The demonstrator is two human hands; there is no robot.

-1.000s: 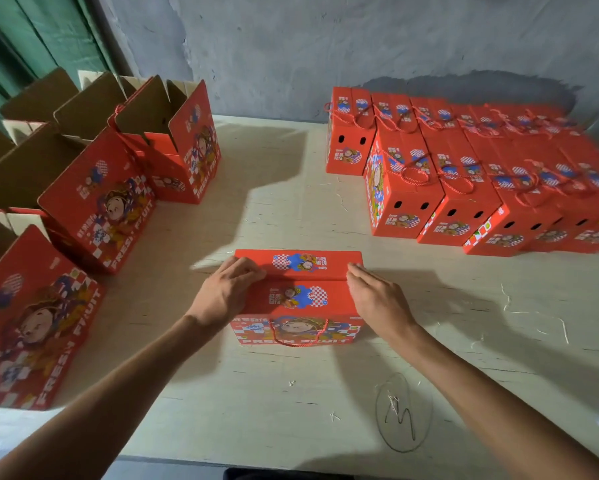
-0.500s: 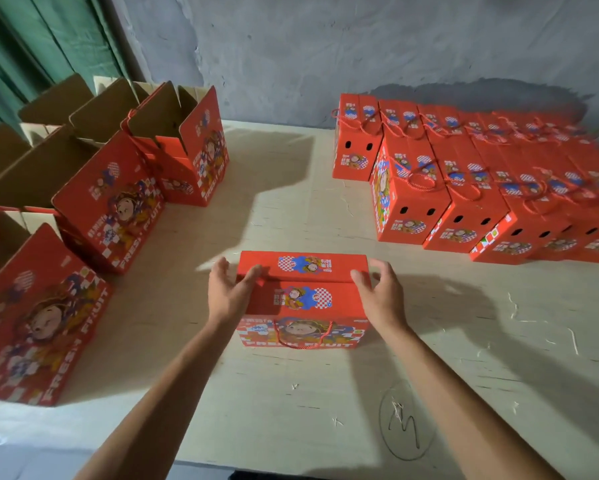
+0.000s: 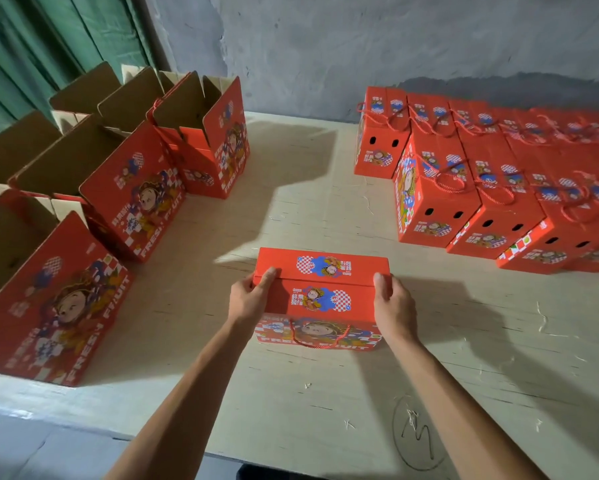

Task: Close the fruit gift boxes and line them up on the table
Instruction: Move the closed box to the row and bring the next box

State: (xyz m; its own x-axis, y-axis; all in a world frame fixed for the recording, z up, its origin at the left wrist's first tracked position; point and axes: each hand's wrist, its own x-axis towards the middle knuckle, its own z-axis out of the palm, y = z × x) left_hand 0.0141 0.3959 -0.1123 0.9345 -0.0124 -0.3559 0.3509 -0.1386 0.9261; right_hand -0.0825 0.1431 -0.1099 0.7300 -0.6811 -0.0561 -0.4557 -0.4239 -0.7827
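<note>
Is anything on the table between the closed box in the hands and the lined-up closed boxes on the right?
Nothing visible. The closed box is held at both ends by the left hand and right hand. Between it and the rows of closed boxes lies only bare table, with a few thin scraps further right.

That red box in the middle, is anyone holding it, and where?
Yes. Both hands hold the closed red box by its short ends: left hand on its left end, right hand on its right.
</note>
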